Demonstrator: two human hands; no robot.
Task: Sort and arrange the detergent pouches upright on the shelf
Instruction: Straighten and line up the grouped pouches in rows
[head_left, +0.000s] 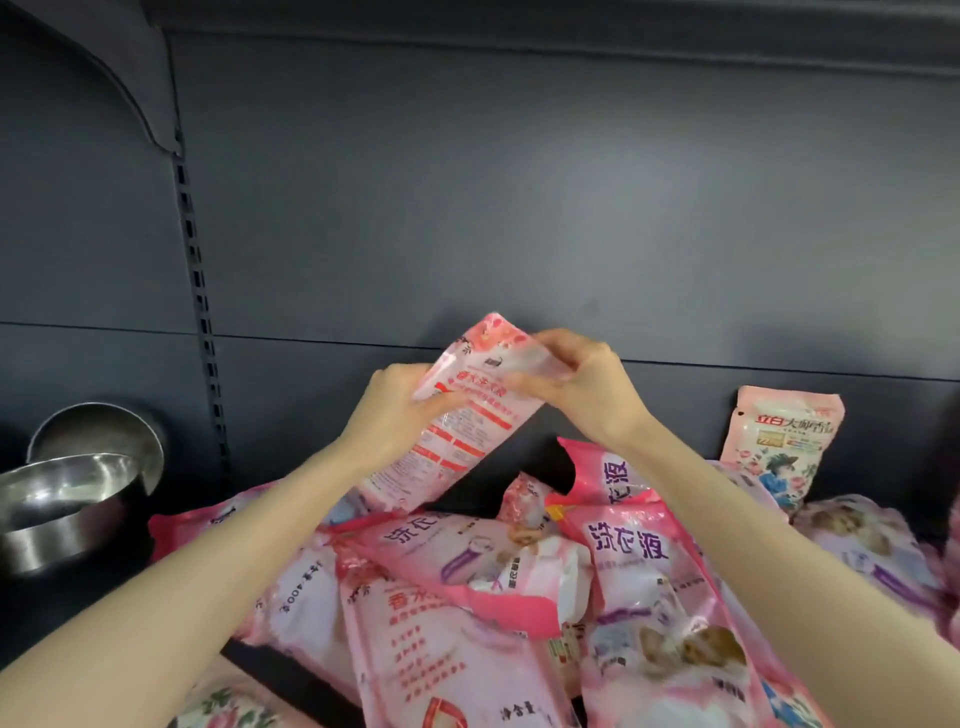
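A pink detergent pouch (457, 415) with red print is held tilted in the air above the pile. My left hand (400, 405) grips its left edge and my right hand (582, 384) pinches its upper right corner. Below lies a heap of several pink pouches (519, 582), flat and overlapping on the dark shelf. One pink pouch (779, 447) stands upright against the back panel at the right.
Steel bowls (67, 499) are stacked at the left on the shelf. A slotted shelf upright (200, 312) runs down the dark grey back panel (519, 208). The rim of an upper shelf crosses the top.
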